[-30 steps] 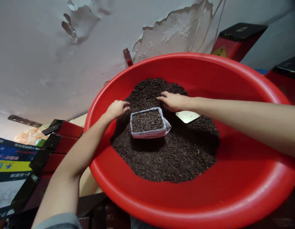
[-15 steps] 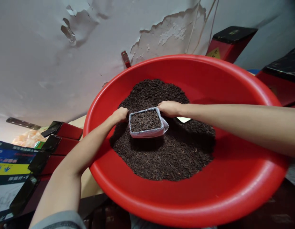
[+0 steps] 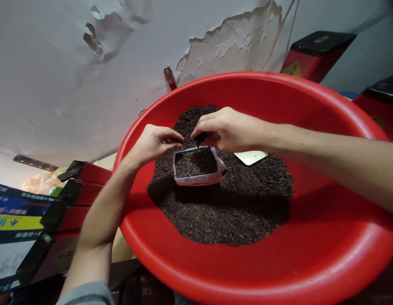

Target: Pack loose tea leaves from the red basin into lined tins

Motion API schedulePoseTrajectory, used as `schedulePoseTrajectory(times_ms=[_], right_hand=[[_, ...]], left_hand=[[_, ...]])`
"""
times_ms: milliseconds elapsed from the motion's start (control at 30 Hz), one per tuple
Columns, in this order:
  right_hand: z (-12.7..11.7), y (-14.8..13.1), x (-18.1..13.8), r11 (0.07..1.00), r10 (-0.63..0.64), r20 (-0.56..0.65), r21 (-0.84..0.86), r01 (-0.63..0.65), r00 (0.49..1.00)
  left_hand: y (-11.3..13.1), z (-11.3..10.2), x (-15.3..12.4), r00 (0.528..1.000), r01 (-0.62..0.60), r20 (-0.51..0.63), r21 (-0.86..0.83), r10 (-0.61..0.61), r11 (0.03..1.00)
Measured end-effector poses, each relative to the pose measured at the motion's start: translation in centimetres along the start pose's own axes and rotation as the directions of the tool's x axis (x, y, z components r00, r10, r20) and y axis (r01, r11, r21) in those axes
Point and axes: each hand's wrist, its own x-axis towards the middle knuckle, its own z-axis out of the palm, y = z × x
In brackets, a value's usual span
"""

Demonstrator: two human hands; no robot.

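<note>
A lined rectangular container, with a whitish plastic lining at its rim, sits on a heap of loose dark tea leaves in a big red basin. More tea leaves fill the container. Over its far right corner, my right hand has its fingers curled round a pinch of dark leaves, some seeming to drop inside. My left hand hovers by the far left corner, fingers bent and a gap showing between thumb and fingertips. A pale flat plate lies on the heap, partly behind the right wrist.
Red boxes with black lids line the left side, next to a printed blue and yellow carton. Taller red and black boxes stand behind the basin at right. A peeling wall rises close behind.
Both hands have left the container's sides and risen above its far edge. My right hand now holds dark leaves, and my left hand's fingers have loosened. More of the pale plate shows.
</note>
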Motion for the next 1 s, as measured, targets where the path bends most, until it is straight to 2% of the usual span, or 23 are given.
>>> schedulePoseTrajectory(times_ms=[133,300,400,533,600,667,733,800,867,933,1000], right_hand=[[0.3,-0.9,-0.3,0.988,-0.156,0.152,0.013,0.156,0.976],[1.0,-0.3,-0.3,0.985,-0.136,0.313,-0.057,0.161,0.94],[0.8,0.0,-0.4,0.983,-0.14,0.315,-0.068,0.169,0.939],[0.6,0.1,-0.6,0.981,-0.159,0.244,-0.066,0.18,0.957],[1.0,0.0,-0.6,0.99,-0.112,0.19,-0.061,0.125,0.975],[1.9,0.0,-0.6,0.997,0.0,0.143,-0.073,0.01,0.99],[2.8,0.3,-0.4,0.988,0.14,0.133,-0.088,-0.129,0.981],[3.4,0.7,-0.3,0.963,0.269,0.215,-0.068,-0.26,0.939],[3.5,1.2,-0.1,0.93,0.354,0.356,-0.039,-0.365,0.865],[3.2,1.5,-0.1,0.911,0.38,0.449,-0.032,-0.41,0.809],[2.8,1.5,-0.1,0.913,0.38,0.452,-0.042,-0.406,0.807]], left_hand=[[1.4,0.1,0.1,0.978,-0.15,0.133,-0.077,0.16,0.986],[0.7,0.5,0.3,0.95,-0.173,0.248,-0.081,0.188,0.982],[0.6,0.2,0.1,0.943,-0.173,0.272,-0.088,0.191,0.981],[0.4,-0.1,0.0,0.954,-0.148,0.253,-0.059,0.159,0.987],[0.2,0.4,0.2,0.974,-0.106,0.202,0.002,0.103,0.994],[0.0,1.2,0.4,0.986,-0.034,0.165,0.073,0.022,0.997],[-0.5,2.1,0.6,0.975,0.063,0.205,0.122,-0.088,0.99],[-1.0,2.7,0.8,0.928,0.175,0.311,0.122,-0.205,0.977],[-1.6,2.7,0.8,0.867,0.269,0.41,0.097,-0.285,0.958],[-2.0,2.4,0.7,0.831,0.3,0.468,0.077,-0.3,0.951],[-2.2,1.9,0.6,0.825,0.281,0.491,0.072,-0.279,0.957]])
